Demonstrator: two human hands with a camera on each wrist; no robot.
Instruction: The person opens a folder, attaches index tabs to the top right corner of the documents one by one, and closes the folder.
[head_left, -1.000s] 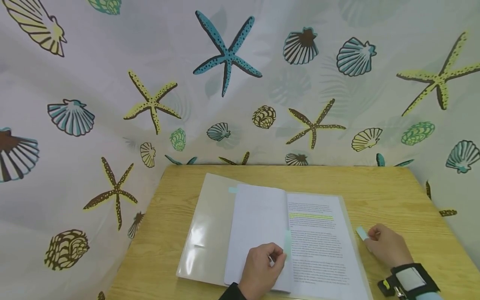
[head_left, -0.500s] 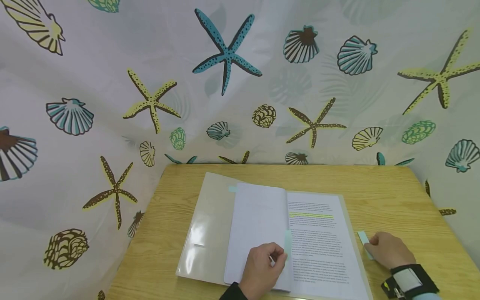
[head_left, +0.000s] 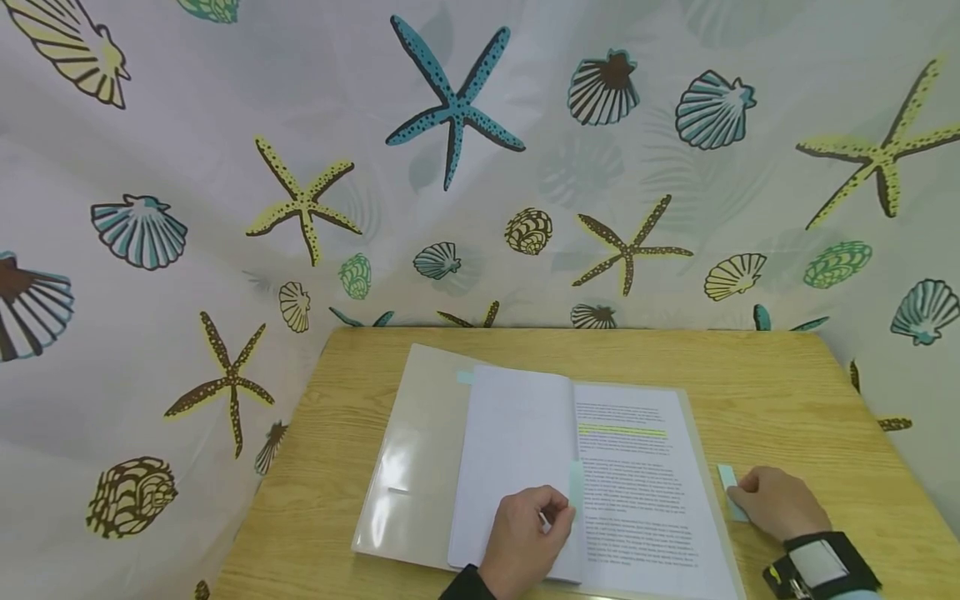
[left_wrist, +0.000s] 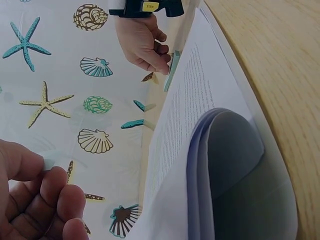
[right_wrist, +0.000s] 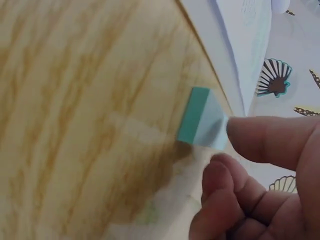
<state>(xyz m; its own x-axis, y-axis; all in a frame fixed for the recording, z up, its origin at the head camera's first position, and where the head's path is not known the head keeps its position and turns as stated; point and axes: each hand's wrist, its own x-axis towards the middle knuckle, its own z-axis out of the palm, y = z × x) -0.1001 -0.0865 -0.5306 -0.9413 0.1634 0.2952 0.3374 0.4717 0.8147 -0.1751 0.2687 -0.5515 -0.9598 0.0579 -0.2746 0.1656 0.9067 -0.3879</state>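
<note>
Over the booklet's turned page (head_left: 517, 433), my left hand (head_left: 521, 533) pinches a pale mint sticky strip (head_left: 576, 483) between thumb and index finger. The strip lies along that page's right edge. In the left wrist view, a pale end of the strip (left_wrist: 50, 162) shows at the fingertips. My right hand (head_left: 780, 502) is on the table right of the booklet, fingers curled, thumb and index tips at the edge of a small mint sticky-note pad (right_wrist: 202, 117). The pad's thick green side shows in the right wrist view. In the head view the fingers partly cover the pad.
The booklet's clear cover (head_left: 416, 467) is folded open to the left. On the right is a printed page (head_left: 637, 492) with a yellow highlighted line. Another mint tab (head_left: 465, 377) sticks out at the top left. A shell-patterned curtain (head_left: 480, 167) surrounds the wooden table (head_left: 750, 358).
My right hand has come slightly down with the sticky-note pad, which has turned a little and now lies closer to the table. My left hand and the booklet have stayed in place.
</note>
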